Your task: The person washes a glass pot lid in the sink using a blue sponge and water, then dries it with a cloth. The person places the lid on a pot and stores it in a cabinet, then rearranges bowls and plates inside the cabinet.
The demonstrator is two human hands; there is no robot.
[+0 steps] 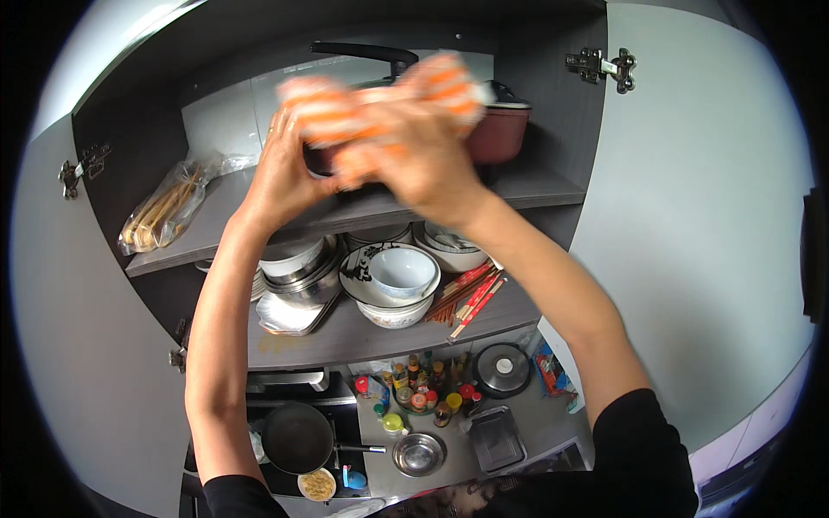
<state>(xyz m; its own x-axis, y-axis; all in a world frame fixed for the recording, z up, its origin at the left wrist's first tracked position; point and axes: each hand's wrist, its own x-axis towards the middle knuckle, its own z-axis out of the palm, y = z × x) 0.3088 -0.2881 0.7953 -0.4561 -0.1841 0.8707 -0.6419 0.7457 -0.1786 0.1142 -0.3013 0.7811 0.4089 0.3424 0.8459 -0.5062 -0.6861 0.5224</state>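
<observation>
My right hand (427, 155) grips an orange-and-white striped cloth (324, 113), blurred by motion, in front of the upper cabinet shelf. My left hand (275, 168) is raised beside it, fingers and thumb curved around the cloth's left side. Whether it grips the cloth or something behind is hidden. Past the cloth, a dark red pot (502, 133) shows at the right on the shelf. A long black handle (363, 50) sticks out above the cloth toward the left.
A bag of wooden utensils (165, 210) lies on the upper shelf (363, 217). Below are stacked bowls (395, 278), steel basins (307, 285) and chopsticks (476, 298). Open cabinet doors (699, 213) flank me. Lower down sit a frying pan (298, 439), seasoning bottles (421, 388) and a steel bowl (419, 454).
</observation>
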